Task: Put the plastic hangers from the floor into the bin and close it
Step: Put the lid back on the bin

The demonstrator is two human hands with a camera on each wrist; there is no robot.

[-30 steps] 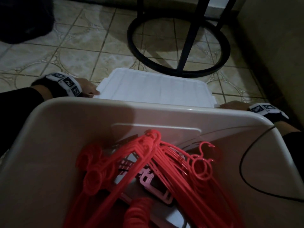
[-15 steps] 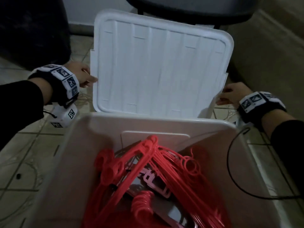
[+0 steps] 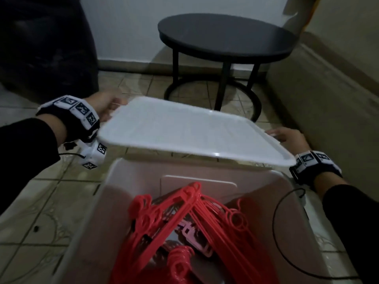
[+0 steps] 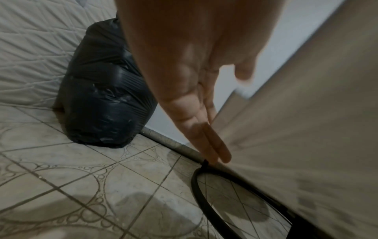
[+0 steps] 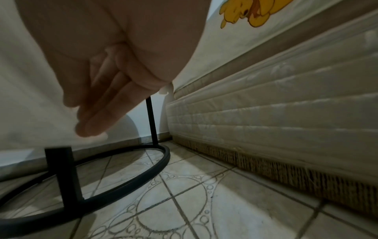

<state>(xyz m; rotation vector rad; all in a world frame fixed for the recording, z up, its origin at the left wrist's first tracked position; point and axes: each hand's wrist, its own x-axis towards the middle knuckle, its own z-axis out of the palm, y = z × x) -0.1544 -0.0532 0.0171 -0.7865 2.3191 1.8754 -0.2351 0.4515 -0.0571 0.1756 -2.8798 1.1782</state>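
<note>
Fingers of the left hand (image 3: 106,106) lie straight under the left edge of the white lid (image 3: 184,130) with the thumb on top, pinching it; the right hand (image 3: 287,136) holds the right edge the same way, fingers flat beneath. Held level, the lid hangs just beyond the far rim of the bin (image 3: 98,201), its long axis running left to right between the hands. Red hangers (image 3: 180,222) lie heaped inside the bin. Closing, I judge, means drawing the lid nearward over the opening, both hands equally placed.
</note>
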